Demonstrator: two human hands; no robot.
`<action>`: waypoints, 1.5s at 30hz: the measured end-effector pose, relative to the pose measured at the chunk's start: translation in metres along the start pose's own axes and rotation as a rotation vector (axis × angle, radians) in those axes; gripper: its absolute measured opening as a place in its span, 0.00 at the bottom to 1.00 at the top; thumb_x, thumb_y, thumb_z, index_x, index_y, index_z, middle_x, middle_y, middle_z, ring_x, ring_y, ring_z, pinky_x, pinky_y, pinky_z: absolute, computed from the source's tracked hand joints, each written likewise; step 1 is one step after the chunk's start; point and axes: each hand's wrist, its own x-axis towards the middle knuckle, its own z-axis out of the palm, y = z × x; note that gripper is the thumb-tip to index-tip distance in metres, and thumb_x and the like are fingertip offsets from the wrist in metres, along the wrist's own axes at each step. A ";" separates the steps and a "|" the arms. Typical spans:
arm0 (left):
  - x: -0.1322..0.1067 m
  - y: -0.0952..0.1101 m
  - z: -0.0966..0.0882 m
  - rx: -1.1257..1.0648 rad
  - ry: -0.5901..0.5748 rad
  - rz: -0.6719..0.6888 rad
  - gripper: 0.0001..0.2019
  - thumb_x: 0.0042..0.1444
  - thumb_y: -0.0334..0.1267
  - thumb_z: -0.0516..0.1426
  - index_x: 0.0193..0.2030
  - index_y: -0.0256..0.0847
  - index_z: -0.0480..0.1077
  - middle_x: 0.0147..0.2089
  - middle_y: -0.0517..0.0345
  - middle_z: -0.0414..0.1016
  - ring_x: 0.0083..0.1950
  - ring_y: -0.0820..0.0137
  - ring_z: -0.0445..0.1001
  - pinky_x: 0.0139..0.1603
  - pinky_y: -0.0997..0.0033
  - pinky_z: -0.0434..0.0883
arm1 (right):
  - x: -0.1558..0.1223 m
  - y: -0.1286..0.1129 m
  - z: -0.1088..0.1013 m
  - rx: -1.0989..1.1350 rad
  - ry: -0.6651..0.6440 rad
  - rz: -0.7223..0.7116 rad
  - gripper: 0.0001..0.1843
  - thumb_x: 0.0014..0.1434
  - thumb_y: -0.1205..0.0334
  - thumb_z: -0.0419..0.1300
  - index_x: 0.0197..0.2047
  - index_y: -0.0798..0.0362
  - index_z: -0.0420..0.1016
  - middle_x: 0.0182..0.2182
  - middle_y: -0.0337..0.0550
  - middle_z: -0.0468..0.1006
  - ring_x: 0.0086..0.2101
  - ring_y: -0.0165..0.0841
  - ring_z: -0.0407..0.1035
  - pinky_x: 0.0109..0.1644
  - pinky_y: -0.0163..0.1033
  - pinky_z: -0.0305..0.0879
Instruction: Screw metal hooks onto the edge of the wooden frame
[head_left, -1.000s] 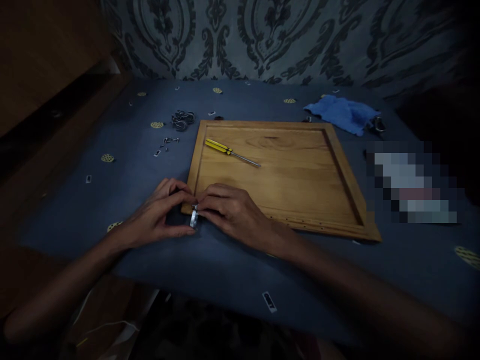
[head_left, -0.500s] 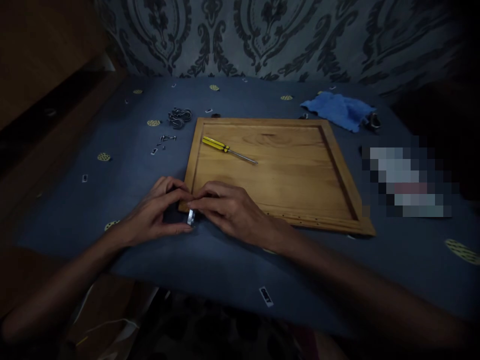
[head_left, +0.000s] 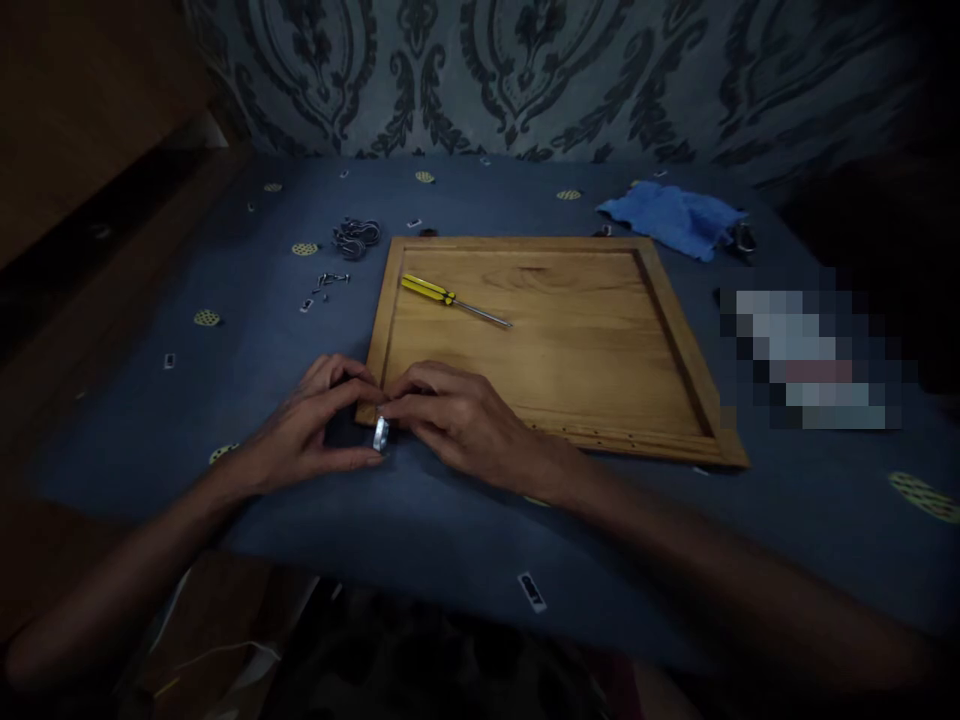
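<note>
A small shiny metal piece [head_left: 381, 434] stands between my two hands at the near left corner of a framed wooden panel [head_left: 540, 330]; its exact kind does not show. My left hand [head_left: 315, 420] is curled around it, thumb at its lower end and fingers at the panel corner. My right hand [head_left: 457, 415] pinches at its upper end, with thumb and forefinger close together. Fingers hide part of the piece and of the corner. A yellow-handled screwdriver [head_left: 431, 289] lies on the panel, its tip pointing right. Small holes run along the panel's near edge.
Dark metal hooks [head_left: 356, 237] lie in a heap at the back left, with several screws [head_left: 334, 279] nearer me. A blue cloth [head_left: 675, 218] is at the back right. A blurred-out item [head_left: 810, 350] lies right of the panel. The blue patterned cloth [head_left: 247, 390] covers the surface.
The whole view has shifted very slightly. Both hands keep the same grip at the panel corner, and the metal piece looks almost unmoved.
</note>
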 end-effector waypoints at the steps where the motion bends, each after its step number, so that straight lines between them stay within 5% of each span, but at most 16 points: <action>1: 0.000 0.000 0.000 0.000 0.001 -0.001 0.22 0.57 0.53 0.62 0.54 0.48 0.67 0.53 0.55 0.65 0.55 0.63 0.65 0.58 0.60 0.65 | 0.000 0.000 0.001 0.007 0.003 0.004 0.11 0.69 0.70 0.55 0.46 0.54 0.79 0.39 0.45 0.77 0.39 0.32 0.72 0.43 0.40 0.72; 11: 0.002 0.004 -0.001 -0.042 -0.023 -0.053 0.21 0.57 0.53 0.62 0.53 0.49 0.69 0.53 0.56 0.66 0.56 0.62 0.65 0.59 0.59 0.64 | 0.017 0.010 -0.020 -0.066 0.156 0.120 0.17 0.65 0.73 0.51 0.47 0.54 0.79 0.39 0.46 0.77 0.39 0.33 0.74 0.42 0.38 0.70; 16: 0.000 0.003 0.000 -0.050 -0.018 -0.054 0.21 0.57 0.53 0.63 0.53 0.49 0.69 0.54 0.55 0.66 0.56 0.61 0.65 0.59 0.58 0.66 | 0.055 0.031 -0.041 -0.523 -0.102 0.572 0.19 0.64 0.68 0.54 0.58 0.54 0.72 0.51 0.52 0.74 0.47 0.41 0.72 0.49 0.43 0.67; 25: 0.000 0.001 0.000 -0.062 -0.004 -0.034 0.21 0.57 0.53 0.62 0.54 0.48 0.70 0.53 0.54 0.66 0.57 0.61 0.66 0.60 0.57 0.66 | 0.066 0.043 -0.037 -0.590 -0.196 0.635 0.14 0.66 0.68 0.51 0.49 0.57 0.76 0.48 0.56 0.76 0.43 0.46 0.73 0.45 0.47 0.65; 28: 0.000 0.001 0.000 -0.060 -0.002 -0.033 0.22 0.57 0.54 0.62 0.54 0.48 0.70 0.53 0.54 0.66 0.56 0.61 0.66 0.60 0.57 0.66 | 0.063 0.037 -0.041 -0.461 -0.024 0.540 0.11 0.66 0.66 0.54 0.49 0.55 0.74 0.46 0.51 0.77 0.44 0.42 0.71 0.46 0.45 0.65; 31: 0.001 0.000 0.000 -0.052 0.004 -0.024 0.22 0.56 0.54 0.63 0.54 0.48 0.70 0.53 0.54 0.67 0.56 0.62 0.66 0.60 0.58 0.66 | 0.059 0.021 -0.046 -0.092 0.245 0.327 0.06 0.67 0.61 0.56 0.43 0.52 0.71 0.38 0.43 0.76 0.36 0.34 0.69 0.41 0.40 0.66; 34: 0.001 0.000 0.000 -0.034 0.000 -0.021 0.22 0.57 0.54 0.62 0.54 0.48 0.70 0.53 0.54 0.67 0.56 0.61 0.66 0.60 0.58 0.66 | 0.056 0.001 -0.047 0.171 0.355 0.265 0.09 0.68 0.54 0.57 0.39 0.50 0.68 0.31 0.36 0.71 0.28 0.29 0.64 0.33 0.37 0.64; 45: 0.003 0.003 -0.002 -0.065 -0.009 -0.050 0.23 0.56 0.58 0.61 0.50 0.45 0.70 0.54 0.52 0.66 0.57 0.60 0.65 0.60 0.56 0.66 | 0.049 -0.030 -0.033 0.471 0.316 0.255 0.12 0.69 0.49 0.55 0.40 0.48 0.65 0.31 0.33 0.70 0.24 0.26 0.68 0.30 0.34 0.68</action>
